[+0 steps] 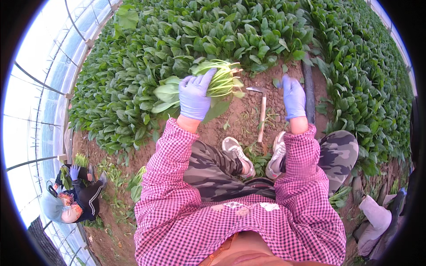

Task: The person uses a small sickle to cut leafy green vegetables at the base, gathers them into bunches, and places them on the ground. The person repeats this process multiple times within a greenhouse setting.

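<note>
My left hand [196, 94], in a thin purple glove, is closed around a bunch of leafy greens that look like spinach [221, 81]. The pale stems and root ends point right, and broad leaves stick out on the left. To the right, my right hand [293, 98], gloved alike, is raised over the soil; its fingertips are blurred, and whether they pinch anything cannot be told. Between the two hands a small sickle [262, 114] lies on the ground, its metal blade at the top and its wooden handle towards my shoes.
Dense rows of growing greens [149, 60] fill the far and right sides. A dark hose or pipe [309, 89] runs along the soil beside my right hand. A co-worker [80, 199] crouches at lower left near the plastic greenhouse wall [55, 93]; another person [376, 219] is partly visible at lower right.
</note>
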`<state>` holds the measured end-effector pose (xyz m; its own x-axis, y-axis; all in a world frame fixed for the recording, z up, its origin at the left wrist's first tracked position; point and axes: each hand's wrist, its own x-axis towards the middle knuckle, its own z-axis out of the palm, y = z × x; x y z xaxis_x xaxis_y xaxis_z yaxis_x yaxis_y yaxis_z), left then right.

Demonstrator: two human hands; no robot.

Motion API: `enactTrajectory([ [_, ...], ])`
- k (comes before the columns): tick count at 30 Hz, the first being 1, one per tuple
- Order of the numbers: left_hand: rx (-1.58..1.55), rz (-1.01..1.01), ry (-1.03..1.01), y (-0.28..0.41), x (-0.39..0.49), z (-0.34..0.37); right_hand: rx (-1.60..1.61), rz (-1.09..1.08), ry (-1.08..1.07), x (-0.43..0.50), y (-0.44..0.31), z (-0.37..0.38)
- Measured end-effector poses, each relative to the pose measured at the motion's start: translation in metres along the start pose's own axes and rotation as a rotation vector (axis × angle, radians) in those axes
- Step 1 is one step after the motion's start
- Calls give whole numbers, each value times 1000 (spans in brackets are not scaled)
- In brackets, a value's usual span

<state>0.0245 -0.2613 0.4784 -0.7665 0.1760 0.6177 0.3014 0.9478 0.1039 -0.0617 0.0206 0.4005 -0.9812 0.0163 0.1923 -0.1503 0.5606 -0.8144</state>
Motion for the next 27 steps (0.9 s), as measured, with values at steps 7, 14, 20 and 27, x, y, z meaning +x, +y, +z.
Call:
enactTrajectory([
  [7, -1151, -581, -373, -23, -7, 7, 412, 20, -203, 11, -7, -11],
  [14, -1480, -433, -868, -6, 9, -5, 739, -299, -1014, 21, -115, -27],
  [20, -1648, -313, -968, 14, 15, 3, 766, -419, -1273, 17, -150, -4],
  [27, -1629, -246, -857, 27, 20, 22, 833, -137, -1182, 1, -146, -31],
])
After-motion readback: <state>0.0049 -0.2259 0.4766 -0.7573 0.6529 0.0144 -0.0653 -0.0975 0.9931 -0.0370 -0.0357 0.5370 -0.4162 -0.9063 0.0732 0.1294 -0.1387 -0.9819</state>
